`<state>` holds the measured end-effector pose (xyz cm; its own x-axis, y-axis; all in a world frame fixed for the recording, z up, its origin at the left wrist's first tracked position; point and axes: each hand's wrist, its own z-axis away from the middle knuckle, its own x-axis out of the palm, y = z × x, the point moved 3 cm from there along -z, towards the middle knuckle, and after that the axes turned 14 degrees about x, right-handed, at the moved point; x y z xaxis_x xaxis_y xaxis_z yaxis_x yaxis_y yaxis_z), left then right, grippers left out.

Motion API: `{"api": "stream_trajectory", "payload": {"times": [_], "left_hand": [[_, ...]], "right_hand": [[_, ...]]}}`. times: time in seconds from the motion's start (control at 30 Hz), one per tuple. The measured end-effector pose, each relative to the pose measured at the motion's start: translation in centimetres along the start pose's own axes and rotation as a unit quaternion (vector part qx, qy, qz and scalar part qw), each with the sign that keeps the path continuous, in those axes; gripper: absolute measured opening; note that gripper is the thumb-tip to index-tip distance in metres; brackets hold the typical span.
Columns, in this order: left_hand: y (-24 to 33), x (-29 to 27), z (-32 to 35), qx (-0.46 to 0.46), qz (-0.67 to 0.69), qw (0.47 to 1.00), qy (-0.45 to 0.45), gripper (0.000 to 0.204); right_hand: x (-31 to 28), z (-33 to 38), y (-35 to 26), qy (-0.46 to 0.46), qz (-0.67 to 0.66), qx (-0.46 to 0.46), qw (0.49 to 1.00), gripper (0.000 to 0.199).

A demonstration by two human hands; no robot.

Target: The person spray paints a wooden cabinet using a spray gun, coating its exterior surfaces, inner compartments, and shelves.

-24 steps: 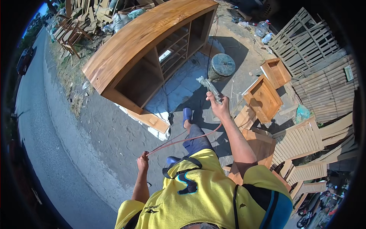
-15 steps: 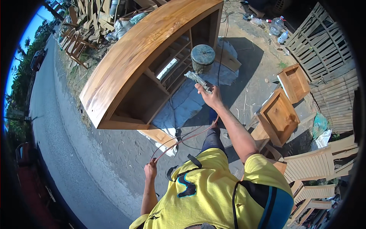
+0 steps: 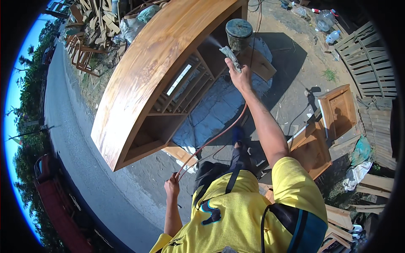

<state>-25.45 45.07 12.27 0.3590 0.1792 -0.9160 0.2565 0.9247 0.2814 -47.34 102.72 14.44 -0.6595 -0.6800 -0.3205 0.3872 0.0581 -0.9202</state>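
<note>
My right hand [image 3: 241,79] is wrapped round the handle of a paint-spattered spray gun [image 3: 230,56] with a round cup [image 3: 239,33] on it. A pale mist [image 3: 214,41] leaves the nozzle toward the far inside of a wooden cabinet [image 3: 143,71]. This cabinet has a curved, glossy brown top, with slatted racks [image 3: 179,90] between its open compartments. Closed round a reddish hose [image 3: 215,138], my left hand [image 3: 171,185] is low in front of me, apart from the cabinet. The hose runs up toward the spray gun.
Pale sheeting [image 3: 211,114] lies under the cabinet. Wooden drawers [image 3: 310,149] stand on the right, near a slatted panel [image 3: 371,59]. Scrap wood [image 3: 95,21] is heaped at the far left beside a road [image 3: 76,126] with a red vehicle [image 3: 59,202]. Plastic bottles [image 3: 327,20] lie far right.
My right hand has moved the spray gun farther along the cabinet's open side, and mist now shows at its nozzle. My left hand still holds the hose. The view has shifted.
</note>
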Motion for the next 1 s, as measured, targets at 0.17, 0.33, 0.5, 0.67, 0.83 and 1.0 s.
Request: {"api": "stream_trajectory", "payload": {"times": [0.17,0.33,0.5,0.67,0.83,1.0], "left_hand": [[1.0,0.3,-2.7,0.028,-0.006,1.0,0.014,0.023],[0.2,0.1,-3.3,0.052,0.003,0.998,0.034,0.021],[0.3,-0.5,-2.7,0.058,-0.006,0.997,0.059,0.02],[4.4,-0.8,-2.7,0.01,0.006,0.998,0.058,0.021],[12.1,-0.3,-5.6,-0.044,0.01,0.998,0.046,0.022],[20.7,-0.2,-10.1,-0.038,0.024,0.995,0.085,0.023]], "right_hand": [[-1.4,-0.9,-0.9,0.006,-0.011,-0.012,1.0,0.069],[-0.2,3.1,1.7,-0.112,0.002,0.037,0.993,0.076],[0.1,6.2,1.1,-0.205,-0.019,-0.013,0.979,0.058],[-1.1,1.3,1.3,-0.166,0.024,-0.008,0.986,0.06],[-3.4,-9.1,1.5,-0.118,-0.022,-0.029,0.992,0.068],[-6.7,-19.0,2.5,-0.109,-0.027,0.033,0.993,0.068]]}}
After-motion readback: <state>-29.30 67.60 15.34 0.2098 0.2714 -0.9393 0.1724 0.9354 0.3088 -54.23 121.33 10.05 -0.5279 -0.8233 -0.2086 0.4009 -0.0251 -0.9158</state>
